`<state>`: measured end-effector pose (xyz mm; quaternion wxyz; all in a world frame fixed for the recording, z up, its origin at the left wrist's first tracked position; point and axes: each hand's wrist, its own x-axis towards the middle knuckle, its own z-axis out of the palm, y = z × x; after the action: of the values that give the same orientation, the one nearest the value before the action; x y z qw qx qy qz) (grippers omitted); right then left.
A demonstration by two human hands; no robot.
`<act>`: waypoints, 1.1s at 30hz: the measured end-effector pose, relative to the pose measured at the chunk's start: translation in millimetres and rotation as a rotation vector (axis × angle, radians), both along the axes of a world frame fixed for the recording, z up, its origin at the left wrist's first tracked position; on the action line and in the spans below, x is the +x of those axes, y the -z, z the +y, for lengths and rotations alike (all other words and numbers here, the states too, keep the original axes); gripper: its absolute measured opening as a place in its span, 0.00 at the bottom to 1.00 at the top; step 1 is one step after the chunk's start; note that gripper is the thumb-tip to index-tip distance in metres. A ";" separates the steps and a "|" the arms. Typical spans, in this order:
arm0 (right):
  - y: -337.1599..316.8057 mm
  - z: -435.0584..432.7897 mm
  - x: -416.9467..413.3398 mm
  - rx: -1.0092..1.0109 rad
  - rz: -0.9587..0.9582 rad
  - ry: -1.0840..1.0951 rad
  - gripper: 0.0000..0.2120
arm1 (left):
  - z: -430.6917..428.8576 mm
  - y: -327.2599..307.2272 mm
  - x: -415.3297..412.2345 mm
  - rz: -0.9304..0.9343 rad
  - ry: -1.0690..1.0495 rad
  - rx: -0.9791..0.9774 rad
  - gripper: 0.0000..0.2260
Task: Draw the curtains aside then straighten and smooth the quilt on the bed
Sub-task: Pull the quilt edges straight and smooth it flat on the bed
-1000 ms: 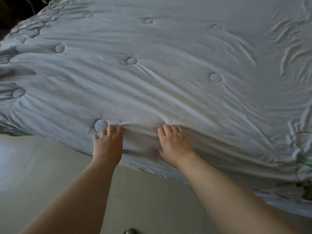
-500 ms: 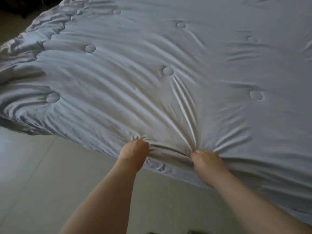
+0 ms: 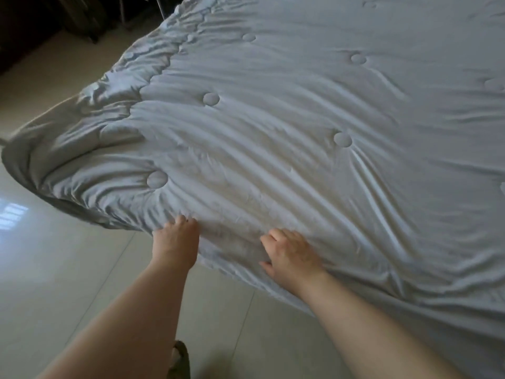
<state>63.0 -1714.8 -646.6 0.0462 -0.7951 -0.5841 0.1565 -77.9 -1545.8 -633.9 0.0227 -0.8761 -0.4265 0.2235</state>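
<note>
Where the quilt (image 3: 273, 160) hangs over the tiled floor (image 3: 68, 269), my left hand (image 3: 176, 243) and right hand (image 3: 292, 255) grip its near edge — fingers curled into the creased fabric.

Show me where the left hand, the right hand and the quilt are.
left hand (image 3: 175, 243): head view, back of the hand.
right hand (image 3: 293, 257): head view, back of the hand.
quilt (image 3: 273, 116): head view, bare top surface.
</note>
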 end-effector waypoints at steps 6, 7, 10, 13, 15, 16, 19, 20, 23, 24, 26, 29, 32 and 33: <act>14.1 109.9 -55.9 0.021 -0.052 0.080 0.21 | 104.2 11.0 -36.4 -0.024 0.043 0.085 0.19; 13.6 125.3 -60.0 0.018 -0.058 0.097 0.21 | 117.5 12.9 -38.7 -0.042 0.066 0.115 0.19; 17.3 170.3 -77.0 -0.017 -0.100 0.151 0.15 | 160.8 20.9 -49.3 -0.072 0.161 0.093 0.17; 10.0 184.0 -87.7 -0.134 -0.083 0.190 0.04 | 179.9 20.4 -57.6 -0.079 0.271 -0.032 0.11; 14.1 180.6 -102.6 -0.253 -0.018 0.137 0.11 | 182.3 17.5 -72.5 -0.032 0.300 -0.174 0.11; 14.9 175.5 -110.8 -0.314 0.020 0.107 0.12 | 177.9 15.3 -81.0 0.003 0.322 -0.229 0.12; 10.8 178.5 -123.6 -0.312 0.009 0.160 0.10 | 183.9 11.9 -101.6 -0.054 0.303 -0.276 0.13; 9.0 186.1 -123.0 -0.253 -0.028 0.192 0.06 | 191.4 12.2 -107.1 -0.071 0.276 -0.246 0.13; 4.0 217.8 -117.9 -0.048 -0.106 0.246 0.09 | 222.6 14.4 -118.3 -0.115 0.243 -0.012 0.21; 3.2 229.9 -120.3 -0.006 -0.104 0.221 0.13 | 234.5 14.5 -122.1 -0.125 0.212 0.064 0.23; 5.6 253.4 -129.0 0.020 -0.101 0.142 0.23 | 255.3 14.5 -130.6 -0.087 0.116 0.137 0.24; 17.1 282.3 -137.6 0.065 -0.210 0.118 0.21 | 278.9 14.0 -132.8 -0.051 0.051 0.125 0.16; 25.2 298.4 -142.3 0.153 -0.210 0.103 0.04 | 294.2 19.6 -130.1 -0.026 0.119 0.026 0.11; 30.4 300.6 -142.6 0.171 -0.185 0.073 0.06 | 294.5 21.6 -133.5 0.024 0.114 -0.030 0.12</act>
<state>-79.6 -1414.2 -677.0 0.0655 -0.8202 -0.5676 0.0304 -211.3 -1251.4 -655.5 0.0274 -0.8965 -0.3724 0.2385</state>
